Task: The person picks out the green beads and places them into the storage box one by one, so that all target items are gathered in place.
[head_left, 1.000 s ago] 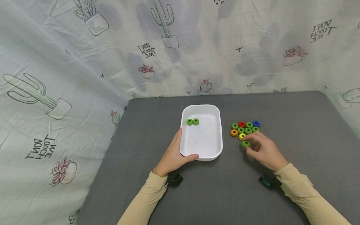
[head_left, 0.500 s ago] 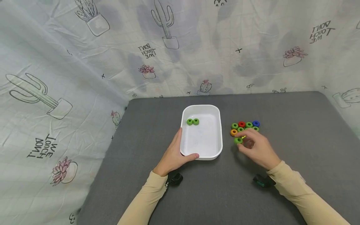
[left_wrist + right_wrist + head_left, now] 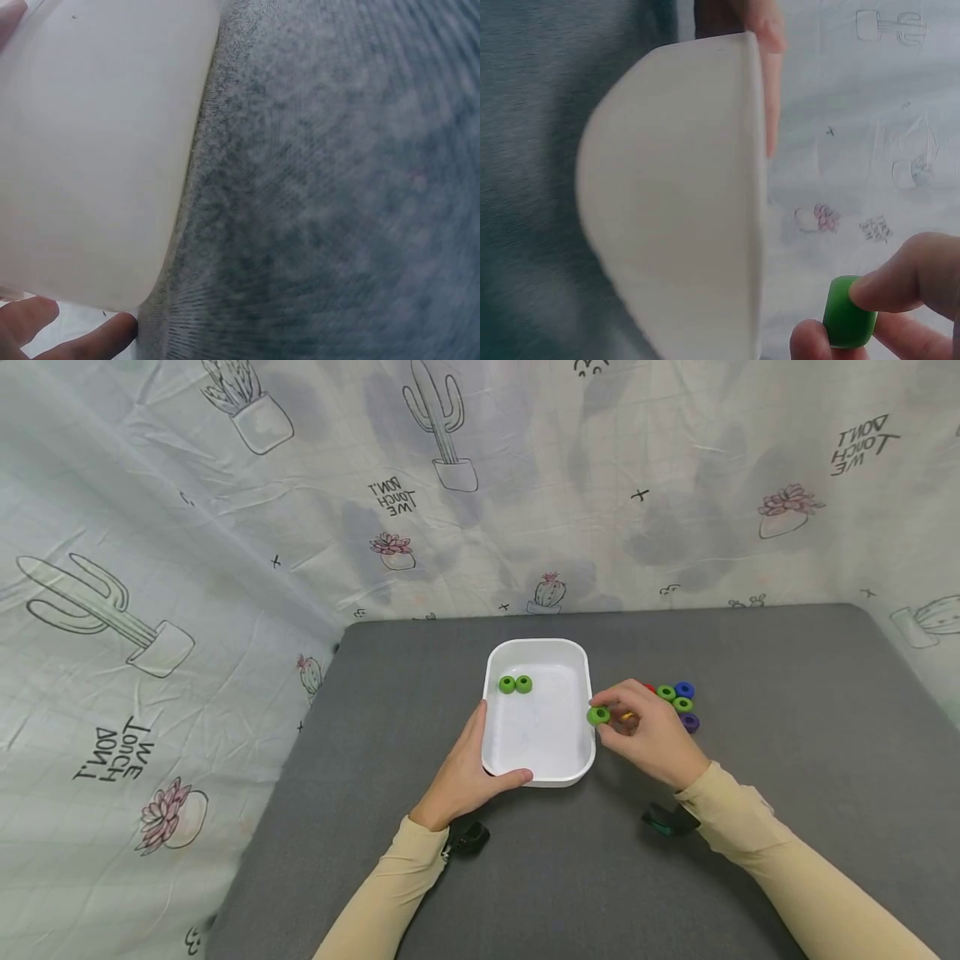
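Observation:
Between thumb and fingertips my right hand (image 3: 648,731) pinches a green bead (image 3: 598,715) with a hole through it, by the right rim of a white plastic tray (image 3: 540,752). The right wrist view has this bead (image 3: 844,322) raised beyond the tray's rim line. My left hand (image 3: 468,772) grips the tray's near left corner, thumb on the front rim and fingers along the left wall. Inside the tray, toward the back left, two green beads (image 3: 524,684) sit side by side. The left wrist view shows the tray's outer wall (image 3: 105,150) and fingertips at its edge.
Right of the tray, partly hidden behind my right hand, lies a group of beads: a blue bead (image 3: 684,691), a purple bead (image 3: 689,722), green ones, and glimpses of red and orange. All rest on a grey tabletop (image 3: 555,885). A cactus-print curtain (image 3: 315,485) hangs behind.
My right hand has carried the green bead leftward from the group to the tray's right rim. A purple bead has come into sight. The left hand and tray stay put.

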Tool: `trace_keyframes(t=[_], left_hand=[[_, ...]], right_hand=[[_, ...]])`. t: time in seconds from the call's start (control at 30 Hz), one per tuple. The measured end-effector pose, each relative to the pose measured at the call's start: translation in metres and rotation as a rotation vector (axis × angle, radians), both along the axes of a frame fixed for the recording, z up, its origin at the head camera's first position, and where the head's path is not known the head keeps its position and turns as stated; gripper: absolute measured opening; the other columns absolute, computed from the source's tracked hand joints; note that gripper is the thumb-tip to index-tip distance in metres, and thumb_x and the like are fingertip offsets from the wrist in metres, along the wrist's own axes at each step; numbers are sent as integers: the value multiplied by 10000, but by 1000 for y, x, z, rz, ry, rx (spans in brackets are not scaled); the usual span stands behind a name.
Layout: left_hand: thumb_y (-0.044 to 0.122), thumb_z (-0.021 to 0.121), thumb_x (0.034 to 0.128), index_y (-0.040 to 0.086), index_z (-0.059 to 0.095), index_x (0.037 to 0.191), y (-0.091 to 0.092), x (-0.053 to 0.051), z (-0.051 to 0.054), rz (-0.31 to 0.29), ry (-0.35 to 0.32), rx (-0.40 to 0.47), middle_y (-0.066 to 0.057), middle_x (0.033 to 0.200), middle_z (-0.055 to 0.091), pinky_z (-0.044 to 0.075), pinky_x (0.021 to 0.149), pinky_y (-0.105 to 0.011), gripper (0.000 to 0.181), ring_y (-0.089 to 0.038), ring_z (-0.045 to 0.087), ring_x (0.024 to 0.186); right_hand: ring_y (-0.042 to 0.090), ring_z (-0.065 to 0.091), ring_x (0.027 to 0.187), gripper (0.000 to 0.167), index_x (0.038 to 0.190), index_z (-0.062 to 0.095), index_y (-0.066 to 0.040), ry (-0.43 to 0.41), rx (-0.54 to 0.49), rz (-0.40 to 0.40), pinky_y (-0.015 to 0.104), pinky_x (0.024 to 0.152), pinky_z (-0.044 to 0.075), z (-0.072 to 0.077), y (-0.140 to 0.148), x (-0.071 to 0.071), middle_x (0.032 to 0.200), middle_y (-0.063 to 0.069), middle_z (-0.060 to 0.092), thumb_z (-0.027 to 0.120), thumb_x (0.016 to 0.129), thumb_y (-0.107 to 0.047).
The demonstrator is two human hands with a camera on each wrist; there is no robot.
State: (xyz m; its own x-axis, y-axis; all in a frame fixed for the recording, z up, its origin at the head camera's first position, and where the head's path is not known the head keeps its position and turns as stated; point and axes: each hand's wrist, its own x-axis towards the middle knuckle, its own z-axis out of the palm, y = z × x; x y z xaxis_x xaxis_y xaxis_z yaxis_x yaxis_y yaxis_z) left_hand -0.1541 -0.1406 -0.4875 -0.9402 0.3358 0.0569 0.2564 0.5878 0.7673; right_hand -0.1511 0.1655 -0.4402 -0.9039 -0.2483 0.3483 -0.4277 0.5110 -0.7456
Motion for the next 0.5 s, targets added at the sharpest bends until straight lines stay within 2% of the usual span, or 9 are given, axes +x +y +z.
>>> trace_keyframes(t=[0.27, 0.5], left_hand=[[565, 860, 800, 221, -3, 1694, 2, 1, 2, 5, 17, 13, 8, 1759, 105, 378, 1170, -556, 1289, -221, 286, 1561], [556, 863, 803, 237, -5, 1692, 3, 0, 1, -4, 38, 10, -2, 1755, 121, 408, 1145, -558, 1283, -238, 330, 1536]], right_hand=[[163, 653, 808, 292, 1127, 733, -94, 14, 20, 59, 272, 673, 521, 15, -24, -20, 1008, 44, 643, 729, 871, 47], [184, 690, 860, 261, 1135, 741, -94, 2, 39, 76, 406, 729, 571, 26, -45, -37, 1082, 61, 682, 742, 889, -6]])
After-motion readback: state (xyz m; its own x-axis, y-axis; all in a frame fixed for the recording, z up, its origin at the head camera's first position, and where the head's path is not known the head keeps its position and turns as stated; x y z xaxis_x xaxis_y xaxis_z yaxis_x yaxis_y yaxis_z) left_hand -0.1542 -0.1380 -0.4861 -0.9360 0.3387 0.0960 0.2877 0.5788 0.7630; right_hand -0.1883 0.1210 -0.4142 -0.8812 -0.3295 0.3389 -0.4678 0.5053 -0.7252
